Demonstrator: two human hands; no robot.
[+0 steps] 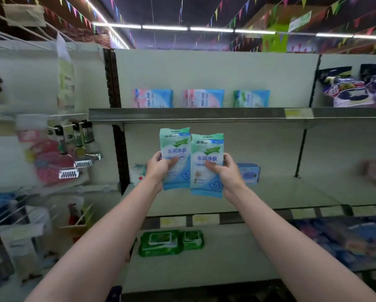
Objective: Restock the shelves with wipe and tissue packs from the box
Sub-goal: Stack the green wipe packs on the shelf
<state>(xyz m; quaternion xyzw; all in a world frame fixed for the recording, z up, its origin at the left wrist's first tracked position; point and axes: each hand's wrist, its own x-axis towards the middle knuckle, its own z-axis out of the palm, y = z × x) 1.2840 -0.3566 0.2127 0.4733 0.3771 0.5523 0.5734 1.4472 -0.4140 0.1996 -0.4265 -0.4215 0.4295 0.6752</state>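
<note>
Two blue-green wipe packs stood upright side by side before the middle shelf, the left pack pinched between thumb and fingers of the left hand, the right pack likewise gripped by the right hand. Three packs lined the top shelf. Green wipe packs lay below. Strip lights and coloured bunting crossed the dark ceiling.

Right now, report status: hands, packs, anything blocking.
Left hand grips one blue-green wipe pack. Right hand grips a matching second pack, overlapping the first. Middle grey shelf ahead, nothing blocking.
</note>
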